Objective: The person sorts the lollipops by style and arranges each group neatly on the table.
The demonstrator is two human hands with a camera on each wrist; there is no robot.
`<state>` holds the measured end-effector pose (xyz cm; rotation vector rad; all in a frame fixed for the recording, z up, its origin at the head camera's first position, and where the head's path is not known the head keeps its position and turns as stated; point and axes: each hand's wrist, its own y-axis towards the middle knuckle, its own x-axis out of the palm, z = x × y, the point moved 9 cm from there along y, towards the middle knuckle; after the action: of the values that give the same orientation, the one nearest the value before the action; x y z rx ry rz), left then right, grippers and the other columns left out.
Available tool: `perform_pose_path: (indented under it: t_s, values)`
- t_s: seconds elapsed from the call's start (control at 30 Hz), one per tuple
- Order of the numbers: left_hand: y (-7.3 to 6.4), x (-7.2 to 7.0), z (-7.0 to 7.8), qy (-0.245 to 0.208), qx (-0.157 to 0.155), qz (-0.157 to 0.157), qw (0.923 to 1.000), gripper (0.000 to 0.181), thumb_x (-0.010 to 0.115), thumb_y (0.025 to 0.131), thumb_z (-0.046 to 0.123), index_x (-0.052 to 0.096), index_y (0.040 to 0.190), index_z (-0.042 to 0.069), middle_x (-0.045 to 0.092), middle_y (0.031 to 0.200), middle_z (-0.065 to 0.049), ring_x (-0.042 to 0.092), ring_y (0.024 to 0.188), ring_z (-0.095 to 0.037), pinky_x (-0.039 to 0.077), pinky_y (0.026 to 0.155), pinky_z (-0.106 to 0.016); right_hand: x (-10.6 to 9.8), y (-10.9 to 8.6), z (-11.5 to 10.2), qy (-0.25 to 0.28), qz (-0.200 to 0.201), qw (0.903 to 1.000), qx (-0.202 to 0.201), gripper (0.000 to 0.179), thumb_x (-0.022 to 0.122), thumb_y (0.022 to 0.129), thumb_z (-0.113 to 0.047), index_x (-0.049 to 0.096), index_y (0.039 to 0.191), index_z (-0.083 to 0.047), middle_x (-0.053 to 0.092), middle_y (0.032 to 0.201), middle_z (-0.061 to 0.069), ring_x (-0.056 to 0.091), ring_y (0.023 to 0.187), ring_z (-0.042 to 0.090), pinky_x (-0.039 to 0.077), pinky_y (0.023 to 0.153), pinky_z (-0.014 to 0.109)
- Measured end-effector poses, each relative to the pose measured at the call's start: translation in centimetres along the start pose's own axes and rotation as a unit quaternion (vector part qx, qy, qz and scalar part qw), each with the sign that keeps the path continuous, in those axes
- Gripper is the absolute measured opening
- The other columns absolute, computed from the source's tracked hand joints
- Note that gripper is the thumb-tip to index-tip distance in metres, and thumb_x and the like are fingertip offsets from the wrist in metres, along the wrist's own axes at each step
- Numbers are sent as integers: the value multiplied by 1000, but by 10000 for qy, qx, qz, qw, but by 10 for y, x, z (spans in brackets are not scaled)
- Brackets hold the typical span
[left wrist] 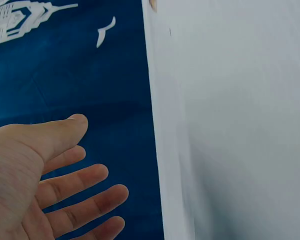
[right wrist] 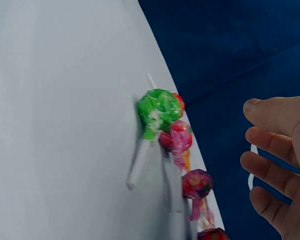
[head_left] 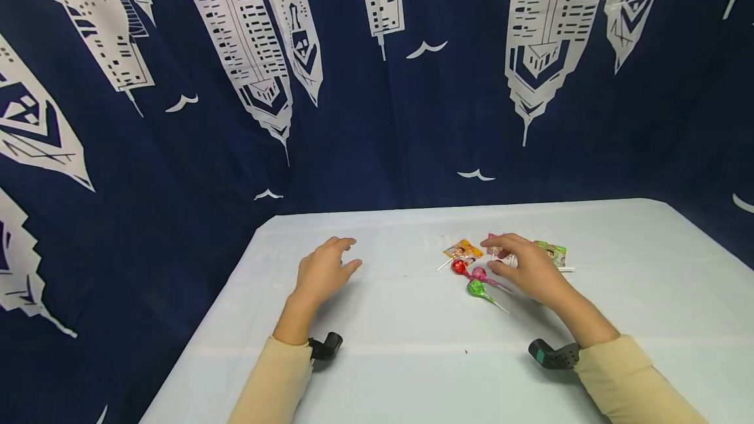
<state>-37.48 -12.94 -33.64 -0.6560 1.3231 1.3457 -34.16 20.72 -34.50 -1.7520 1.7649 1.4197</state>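
Observation:
Over the left part of the white table my left hand (head_left: pixel 324 271) hovers with thumb and fingers apart; the left wrist view shows the same hand (left wrist: pixel 55 175) holding nothing. My right hand (head_left: pixel 527 267) is above a cluster of lollipops, fingers loosely bent and nothing between them. Beside its thumb lie a red lollipop (head_left: pixel 459 266), a pink lollipop (head_left: pixel 480 273) and a green lollipop (head_left: pixel 476 288). Behind these is an orange-wrapped lollipop (head_left: pixel 463 251). A green-patterned wrapper (head_left: pixel 552 252) shows past the right hand, which partly hides a pink wrapper. A dark red lollipop (right wrist: pixel 197 183) appears in the right wrist view.
The white table (head_left: pixel 400 345) has its far edge against a navy curtain (head_left: pixel 365 149) printed with white buildings and birds. A black wrist device (head_left: pixel 326 347) sits on the left wrist, and another device (head_left: pixel 554 354) on the right.

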Motion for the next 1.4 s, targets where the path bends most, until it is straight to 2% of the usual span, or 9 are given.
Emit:
perform_pose_path:
  t_s: [0.1, 0.2, 0.3, 0.4, 0.63, 1.0, 1.1, 1.3, 1.4]
  values:
    - [3, 2, 11, -53, 118, -55, 9999, 43, 73, 90, 37, 66, 129, 20, 71, 121, 2, 70, 89, -15, 53, 63, -34, 4, 0, -2, 66, 11, 9999, -115, 38, 75, 84, -5, 68, 121, -8, 70, 119, 16, 64, 106, 36, 45, 96, 56]
    - [4, 5, 22, -105, 259, -170, 9995, 42, 73, 90, 36, 66, 129, 20, 70, 123, 2, 71, 89, -15, 53, 63, -34, 9, -1, -2, 88, 2, 9999, -127, 37, 76, 84, -6, 69, 120, -7, 71, 112, 16, 65, 103, 35, 43, 99, 60]
    - [8, 8, 32, -345, 351, -266, 9984, 42, 73, 91, 35, 66, 130, 20, 70, 124, 3, 71, 90, -15, 52, 64, -33, 11, -3, -2, -19, 55, 9998, -168, 35, 77, 84, -6, 70, 118, -7, 72, 108, 14, 65, 86, 21, 49, 89, 52]
    - [13, 13, 39, -886, 350, -355, 9948, 41, 71, 92, 35, 66, 130, 21, 70, 124, 5, 69, 92, -14, 51, 67, -32, 14, -3, -2, -114, 72, 9996, -237, 33, 77, 84, -6, 71, 116, -7, 72, 103, 11, 61, 77, 10, 50, 78, 40]
    - [20, 35, 51, -2490, 158, -499, 9671, 35, 71, 93, 30, 67, 127, 22, 71, 122, 4, 69, 95, -16, 52, 70, -29, 24, -3, 3, -84, -162, 9997, -135, 31, 75, 84, -6, 71, 115, -7, 70, 98, 9, 55, 77, 10, 45, 67, 26]
    - [32, 68, 86, -3586, 77, -721, 9307, 33, 72, 91, 21, 70, 123, 14, 73, 119, -4, 70, 81, -12, 54, 64, -23, 32, -3, 6, -372, -323, 9987, 115, 33, 77, 86, -15, 71, 118, -13, 58, 79, -4, 47, 73, 13, 38, 64, 27]
    - [33, 77, 96, -3744, 35, -777, 9240, 33, 73, 91, 19, 70, 123, 12, 73, 118, -5, 70, 79, -10, 54, 62, -22, 34, -3, 7, -481, -415, 9977, 228, 33, 76, 87, -17, 71, 120, -14, 60, 82, -2, 47, 74, 14, 37, 64, 28]
    - [37, 91, 113, -3684, -47, -767, 9265, 31, 74, 90, 19, 71, 121, 12, 74, 117, -3, 67, 78, -5, 53, 61, -19, 35, -4, 8, -658, -433, 9966, 230, 32, 75, 87, -16, 71, 119, -14, 70, 105, 7, 56, 84, 19, 48, 71, 39]
    - [39, 96, 119, -3791, -91, -754, 9222, 31, 74, 90, 17, 71, 120, 11, 73, 117, -4, 67, 75, -5, 53, 59, -20, 35, -4, 8, -669, -408, 9967, 205, 32, 75, 87, -15, 72, 119, -14, 70, 112, 10, 58, 87, 21, 51, 76, 44]
